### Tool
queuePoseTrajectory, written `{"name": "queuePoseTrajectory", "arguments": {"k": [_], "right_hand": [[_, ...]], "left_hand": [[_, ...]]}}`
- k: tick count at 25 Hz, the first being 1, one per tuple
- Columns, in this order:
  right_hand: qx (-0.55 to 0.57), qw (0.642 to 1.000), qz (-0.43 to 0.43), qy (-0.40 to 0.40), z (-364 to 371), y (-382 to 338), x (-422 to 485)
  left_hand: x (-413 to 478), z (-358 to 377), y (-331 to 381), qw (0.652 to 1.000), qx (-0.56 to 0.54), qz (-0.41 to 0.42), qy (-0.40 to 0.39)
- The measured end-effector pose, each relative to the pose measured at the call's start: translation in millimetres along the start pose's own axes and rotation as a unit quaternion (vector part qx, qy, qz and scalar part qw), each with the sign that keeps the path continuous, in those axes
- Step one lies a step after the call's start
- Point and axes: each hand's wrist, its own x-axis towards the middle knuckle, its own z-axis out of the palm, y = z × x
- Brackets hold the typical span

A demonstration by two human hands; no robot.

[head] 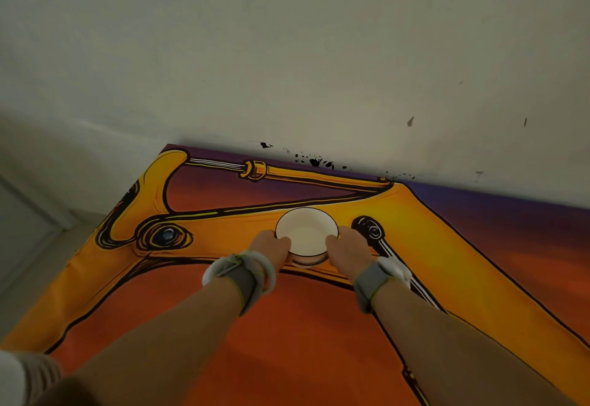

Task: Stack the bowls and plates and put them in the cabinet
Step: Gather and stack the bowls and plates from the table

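A white bowl [306, 232] with a thin dark rim is held between both hands over the table. It looks like a small stack, as a second rim shows under the top one at the near side. My left hand [271, 247] grips the bowl's left side, thumb over the rim. On the opposite side my right hand [347, 250] grips the same way. Both wrists wear grey bands with white trackers. No plates and no cabinet are in view.
The table [287, 325] is covered by an orange, yellow and purple printed cloth. Its far edge meets a pale wall [287, 70] with black specks. A strip of floor and a door frame [35, 220] lie to the left.
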Motion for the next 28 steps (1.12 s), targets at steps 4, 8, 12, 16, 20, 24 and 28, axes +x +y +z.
{"name": "queuePoseTrajectory", "arguments": {"k": [4,8,12,16,20,24,28], "right_hand": [[-0.005,0.999,0.005,-0.042,1.5,7.0,-3.2],[0.069,0.994,0.023,-0.082,-1.8,7.8,-20.2],[0.07,0.995,0.006,-0.078,-9.5,3.3,-75.0],[0.111,0.99,-0.005,-0.082,-22.5,-1.2,-166.2],[0.134,0.989,0.008,-0.069,-38.6,-8.5,-275.8],[0.104,0.992,0.006,-0.064,-32.1,3.0,-356.8],[0.105,0.991,0.017,-0.085,-16.6,17.5,-384.9]], "left_hand": [[2.8,1.4,-3.7,1.0,0.013,0.019,0.012],[-7.6,-1.7,-8.4,1.0,0.01,0.023,0.001],[-55.2,-15.0,-15.6,0.999,0.018,0.033,0.007],[-136.1,-31.9,-24.6,0.998,0.013,0.06,-0.007],[-231.8,-49.4,-44.4,0.995,0.028,0.092,-0.027],[-314.2,-57.9,-77.9,0.993,0.033,0.103,-0.04],[-337.7,-50.4,-107.0,0.996,0.017,0.07,-0.054]]}}
